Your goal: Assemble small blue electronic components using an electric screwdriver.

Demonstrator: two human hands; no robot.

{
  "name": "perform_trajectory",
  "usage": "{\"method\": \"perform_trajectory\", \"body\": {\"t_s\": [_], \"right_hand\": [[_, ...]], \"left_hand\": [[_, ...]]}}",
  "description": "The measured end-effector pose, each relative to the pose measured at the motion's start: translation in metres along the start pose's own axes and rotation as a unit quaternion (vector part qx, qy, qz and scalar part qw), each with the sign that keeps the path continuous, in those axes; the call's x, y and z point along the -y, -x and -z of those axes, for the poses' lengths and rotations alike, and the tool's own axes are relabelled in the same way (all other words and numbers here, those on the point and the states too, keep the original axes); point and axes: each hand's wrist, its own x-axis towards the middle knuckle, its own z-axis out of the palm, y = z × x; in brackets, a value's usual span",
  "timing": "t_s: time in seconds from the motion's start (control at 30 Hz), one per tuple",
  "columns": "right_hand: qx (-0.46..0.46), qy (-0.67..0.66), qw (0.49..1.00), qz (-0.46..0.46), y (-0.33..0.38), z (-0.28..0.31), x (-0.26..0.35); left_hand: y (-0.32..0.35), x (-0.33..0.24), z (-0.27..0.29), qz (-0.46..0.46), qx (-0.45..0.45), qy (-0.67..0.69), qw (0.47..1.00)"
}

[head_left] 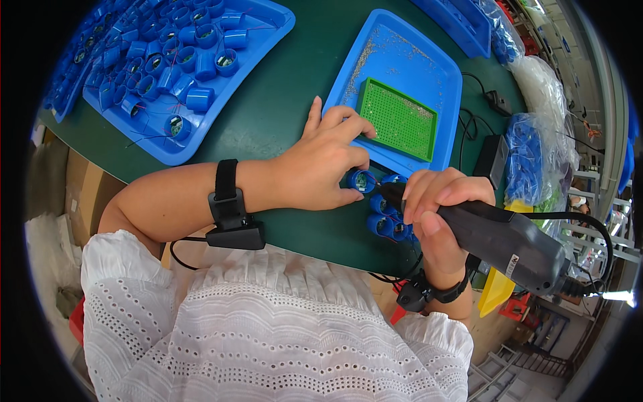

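My right hand (445,201) is wrapped round a black corded electric screwdriver (506,241), its tip pointing left at a small blue round housing (362,181). A green circuit board shows inside that housing. Thumb and a finger of my left hand (328,157) close about the housing from the left, while its other fingers reach over the near edge of a blue tray (408,50). Several more blue housings (382,226) with thin wires stand together just below the screwdriver's tip. Whether the tip touches a screw is too small to tell.
In the blue tray lies a green perforated screw plate (402,124) with tiny screws. Another blue tray (177,155) at the left is heaped with blue housings. Right of the green table (281,231) are a black power box (492,159), cables and plastic bags (542,100).
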Motion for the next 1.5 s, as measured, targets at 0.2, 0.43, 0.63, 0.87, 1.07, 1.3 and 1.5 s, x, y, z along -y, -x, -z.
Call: {"method": "perform_trajectory", "body": {"t_s": [0.2, 0.43, 0.63, 0.87, 1.07, 1.3, 1.5], "right_hand": [[0.003, -0.008, 1.000, -0.010, -0.001, -0.001, -0.001], [0.032, -0.040, 0.998, -0.029, -0.014, 0.005, -0.013], [-0.006, 0.030, 0.998, -0.051, -0.014, 0.004, -0.017], [-0.070, -0.077, 0.993, -0.054, -0.027, 0.001, -0.029], [-0.050, -0.042, 0.992, -0.108, -0.029, 0.009, -0.010], [-0.144, -0.096, 0.984, 0.033, -0.034, 0.031, 0.024], [-0.169, -0.033, 0.981, 0.092, -0.033, 0.062, 0.029]], "left_hand": [[0.002, -0.001, -0.001, 0.000, -0.001, 0.001, 1.000], [0.000, 0.002, -0.001, 0.000, -0.006, 0.011, 1.000], [-0.007, 0.000, 0.001, -0.050, -0.040, 0.006, 0.998], [-0.009, -0.004, -0.014, -0.015, -0.055, -0.031, 0.998], [-0.005, -0.008, -0.004, -0.019, -0.029, -0.070, 0.997], [-0.006, -0.016, 0.013, -0.023, -0.031, -0.130, 0.991], [-0.004, -0.003, 0.014, -0.072, 0.048, -0.040, 0.995]]}}
